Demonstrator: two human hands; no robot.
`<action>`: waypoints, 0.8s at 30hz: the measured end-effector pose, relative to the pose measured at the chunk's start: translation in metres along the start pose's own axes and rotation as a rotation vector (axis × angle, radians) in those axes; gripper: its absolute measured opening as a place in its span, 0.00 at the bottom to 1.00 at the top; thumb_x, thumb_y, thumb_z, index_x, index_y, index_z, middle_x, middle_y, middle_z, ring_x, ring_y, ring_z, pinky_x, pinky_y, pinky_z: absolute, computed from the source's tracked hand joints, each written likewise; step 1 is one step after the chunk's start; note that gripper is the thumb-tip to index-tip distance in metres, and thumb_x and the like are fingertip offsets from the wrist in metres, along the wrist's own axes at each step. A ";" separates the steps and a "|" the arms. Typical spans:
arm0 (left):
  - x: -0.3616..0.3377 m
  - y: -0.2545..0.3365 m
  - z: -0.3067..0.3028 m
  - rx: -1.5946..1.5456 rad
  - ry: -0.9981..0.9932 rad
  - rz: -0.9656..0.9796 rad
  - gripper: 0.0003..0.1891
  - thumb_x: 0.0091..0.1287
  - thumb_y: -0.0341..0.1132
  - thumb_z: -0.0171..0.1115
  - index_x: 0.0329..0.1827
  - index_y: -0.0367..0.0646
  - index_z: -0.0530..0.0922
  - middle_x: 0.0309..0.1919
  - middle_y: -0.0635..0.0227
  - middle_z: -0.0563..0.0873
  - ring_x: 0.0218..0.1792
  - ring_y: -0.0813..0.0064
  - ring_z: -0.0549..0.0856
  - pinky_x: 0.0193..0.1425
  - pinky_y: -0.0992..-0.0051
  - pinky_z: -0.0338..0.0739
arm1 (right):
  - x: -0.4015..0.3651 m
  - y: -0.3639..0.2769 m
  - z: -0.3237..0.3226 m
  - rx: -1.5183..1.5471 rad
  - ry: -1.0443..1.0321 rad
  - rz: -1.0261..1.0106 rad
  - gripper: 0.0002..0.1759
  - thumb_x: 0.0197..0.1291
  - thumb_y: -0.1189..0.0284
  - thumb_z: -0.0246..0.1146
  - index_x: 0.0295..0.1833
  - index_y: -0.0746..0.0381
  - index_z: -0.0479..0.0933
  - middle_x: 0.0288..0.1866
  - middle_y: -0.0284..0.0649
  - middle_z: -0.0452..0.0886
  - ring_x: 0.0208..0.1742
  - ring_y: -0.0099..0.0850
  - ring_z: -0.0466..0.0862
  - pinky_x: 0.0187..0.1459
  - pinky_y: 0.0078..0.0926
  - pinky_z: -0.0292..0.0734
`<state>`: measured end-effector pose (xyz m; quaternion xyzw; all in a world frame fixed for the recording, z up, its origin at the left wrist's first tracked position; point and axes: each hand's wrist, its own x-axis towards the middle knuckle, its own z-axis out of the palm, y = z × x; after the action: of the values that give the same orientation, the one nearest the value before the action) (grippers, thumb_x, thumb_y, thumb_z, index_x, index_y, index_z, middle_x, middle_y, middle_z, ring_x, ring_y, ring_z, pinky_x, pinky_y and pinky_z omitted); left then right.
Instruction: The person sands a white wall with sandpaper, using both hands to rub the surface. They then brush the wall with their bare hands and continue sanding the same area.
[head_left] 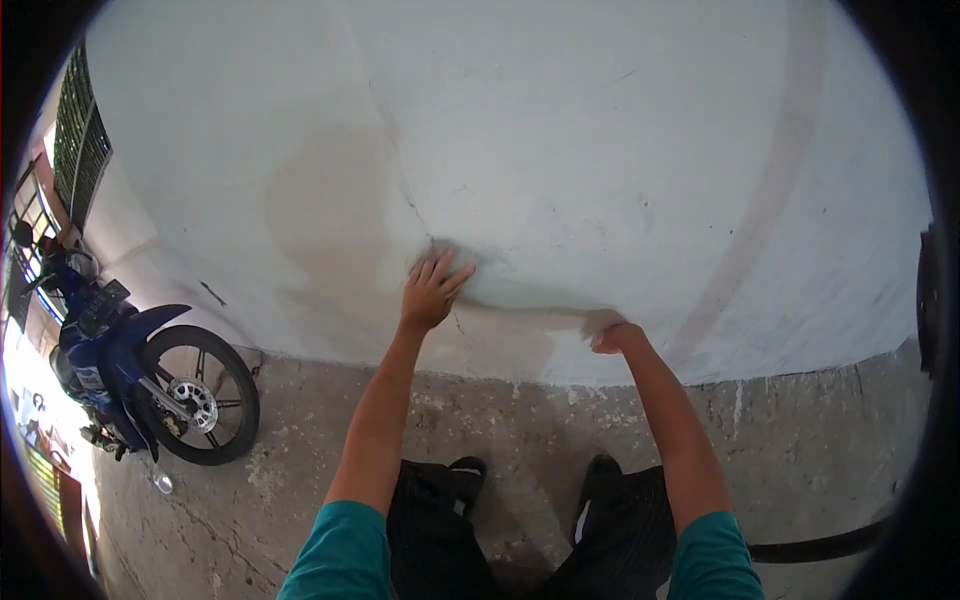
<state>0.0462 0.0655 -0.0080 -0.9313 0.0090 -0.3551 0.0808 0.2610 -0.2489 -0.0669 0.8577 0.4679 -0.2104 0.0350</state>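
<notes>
My left hand (432, 292) lies against the pale wall (560, 130) with its fingers spread, just beneath a thin crack and beside a dark smudge. To its right, my right hand (610, 333) is near the lower part of the wall. Its fingers are curled and blurred, and whatever they hold, if anything, cannot be made out. A darker, damp-looking band of wall runs between the two hands. Larger brownish patches mark the wall to the left of my left hand.
A blue motorcycle (125, 365) stands at the left beside the wall. My shoes rest on the cracked concrete floor (320, 430). A black hose-like object (820, 546) lies at the lower right, and a dark object (930, 300) is at the right edge.
</notes>
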 end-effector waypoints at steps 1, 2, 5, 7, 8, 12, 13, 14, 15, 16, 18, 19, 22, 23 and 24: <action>-0.026 -0.014 0.012 -0.025 -0.154 0.010 0.26 0.63 0.33 0.55 0.66 0.52 0.65 0.70 0.51 0.56 0.70 0.44 0.52 0.70 0.49 0.51 | 0.005 0.002 0.004 -0.024 0.018 0.013 0.30 0.45 0.68 0.60 0.59 0.49 0.70 0.62 0.38 0.71 0.63 0.36 0.70 0.61 0.29 0.67; -0.047 -0.023 0.015 -0.028 -0.150 0.004 0.26 0.63 0.33 0.55 0.66 0.52 0.65 0.70 0.51 0.56 0.70 0.44 0.52 0.70 0.49 0.51 | 0.012 0.007 0.011 -0.031 0.014 0.014 0.30 0.45 0.68 0.60 0.59 0.49 0.70 0.62 0.38 0.71 0.63 0.36 0.70 0.61 0.29 0.67; -0.080 -0.043 0.017 0.039 -0.073 -0.319 0.30 0.65 0.36 0.53 0.71 0.49 0.57 0.72 0.51 0.49 0.72 0.45 0.48 0.72 0.52 0.48 | 0.023 0.026 0.026 -0.084 0.040 -0.088 0.30 0.45 0.66 0.60 0.59 0.49 0.71 0.62 0.39 0.71 0.63 0.36 0.70 0.62 0.28 0.67; -0.072 -0.053 0.014 -0.005 0.200 -0.443 0.33 0.68 0.40 0.50 0.73 0.45 0.48 0.73 0.51 0.45 0.72 0.47 0.46 0.72 0.52 0.49 | 0.017 0.021 0.017 -0.018 0.021 -0.137 0.30 0.45 0.62 0.61 0.59 0.50 0.70 0.63 0.40 0.70 0.64 0.37 0.69 0.63 0.30 0.65; -0.061 -0.056 0.013 -0.119 0.320 -0.511 0.33 0.70 0.42 0.45 0.74 0.42 0.44 0.73 0.53 0.36 0.73 0.52 0.37 0.74 0.54 0.39 | 0.011 0.014 0.011 -0.001 0.011 -0.077 0.30 0.44 0.62 0.62 0.58 0.50 0.71 0.62 0.41 0.71 0.63 0.37 0.70 0.62 0.31 0.66; 0.003 -0.092 0.026 -0.481 0.987 -0.872 0.33 0.72 0.47 0.41 0.74 0.41 0.43 0.74 0.55 0.32 0.73 0.59 0.28 0.72 0.59 0.26 | -0.002 -0.004 -0.006 0.004 -0.072 0.065 0.30 0.46 0.52 0.61 0.54 0.55 0.74 0.59 0.44 0.73 0.61 0.39 0.71 0.61 0.32 0.67; 0.011 -0.103 0.020 -0.346 0.940 -0.935 0.32 0.72 0.44 0.42 0.74 0.41 0.44 0.74 0.54 0.33 0.73 0.58 0.29 0.72 0.57 0.26 | 0.010 0.006 0.006 0.019 -0.134 0.133 0.31 0.47 0.48 0.60 0.53 0.56 0.75 0.58 0.45 0.75 0.60 0.39 0.73 0.61 0.32 0.67; 0.022 -0.104 0.014 -0.261 0.971 -0.916 0.32 0.72 0.44 0.41 0.74 0.41 0.45 0.74 0.53 0.35 0.73 0.54 0.30 0.72 0.55 0.27 | 0.014 0.010 0.013 -0.020 -0.081 0.169 0.31 0.48 0.46 0.58 0.51 0.56 0.76 0.55 0.45 0.77 0.58 0.39 0.74 0.60 0.32 0.68; 0.027 -0.117 0.021 -0.135 0.968 -0.853 0.31 0.71 0.43 0.42 0.74 0.41 0.46 0.73 0.51 0.38 0.73 0.49 0.33 0.72 0.52 0.29 | 0.036 0.037 0.035 0.004 -0.068 0.106 0.31 0.49 0.43 0.57 0.49 0.56 0.78 0.51 0.46 0.79 0.55 0.41 0.77 0.57 0.34 0.70; 0.041 -0.105 0.007 -0.029 0.978 -0.797 0.31 0.69 0.41 0.43 0.73 0.41 0.47 0.73 0.48 0.40 0.72 0.45 0.36 0.72 0.51 0.31 | 0.058 0.065 0.057 0.027 -0.057 0.043 0.32 0.50 0.41 0.56 0.47 0.57 0.79 0.47 0.46 0.81 0.52 0.42 0.79 0.54 0.35 0.72; 0.060 -0.085 -0.012 0.058 0.868 -0.770 0.32 0.66 0.35 0.46 0.73 0.40 0.49 0.72 0.46 0.41 0.72 0.45 0.37 0.72 0.51 0.32 | 0.082 0.084 0.073 -0.208 -0.117 -0.020 0.21 0.54 0.48 0.50 0.37 0.51 0.79 0.34 0.42 0.82 0.36 0.40 0.81 0.41 0.37 0.74; 0.067 -0.073 -0.019 0.005 0.873 -0.727 0.33 0.65 0.35 0.47 0.73 0.42 0.49 0.73 0.47 0.40 0.73 0.45 0.36 0.73 0.52 0.32 | 0.082 0.079 0.069 -0.181 -0.129 0.006 0.19 0.54 0.50 0.51 0.35 0.52 0.78 0.32 0.41 0.82 0.34 0.38 0.81 0.39 0.36 0.75; 0.075 -0.026 -0.051 -0.057 0.676 -0.609 0.37 0.61 0.32 0.55 0.74 0.52 0.51 0.73 0.51 0.42 0.73 0.46 0.41 0.73 0.51 0.40 | 0.047 0.021 0.024 -0.026 -0.188 0.193 0.13 0.53 0.58 0.55 0.30 0.56 0.74 0.27 0.37 0.81 0.28 0.30 0.82 0.34 0.32 0.76; 0.071 -0.012 -0.053 -0.089 0.612 -0.552 0.36 0.61 0.33 0.55 0.73 0.53 0.52 0.73 0.51 0.42 0.73 0.46 0.42 0.73 0.51 0.43 | 0.058 0.025 0.030 -0.039 -0.189 0.172 0.13 0.53 0.58 0.55 0.30 0.56 0.74 0.27 0.37 0.81 0.28 0.30 0.82 0.34 0.32 0.76; 0.060 -0.004 -0.050 -0.082 0.614 -0.566 0.36 0.61 0.33 0.55 0.73 0.53 0.52 0.73 0.51 0.42 0.73 0.46 0.42 0.73 0.51 0.43 | 0.065 0.041 0.039 -0.035 -0.228 0.141 0.12 0.53 0.60 0.56 0.30 0.57 0.74 0.29 0.36 0.81 0.29 0.30 0.82 0.33 0.32 0.76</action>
<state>0.0574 0.0576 0.0686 -0.7504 -0.2095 -0.6237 -0.0633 0.3130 -0.2303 -0.1334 0.8583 0.4030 -0.2952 0.1177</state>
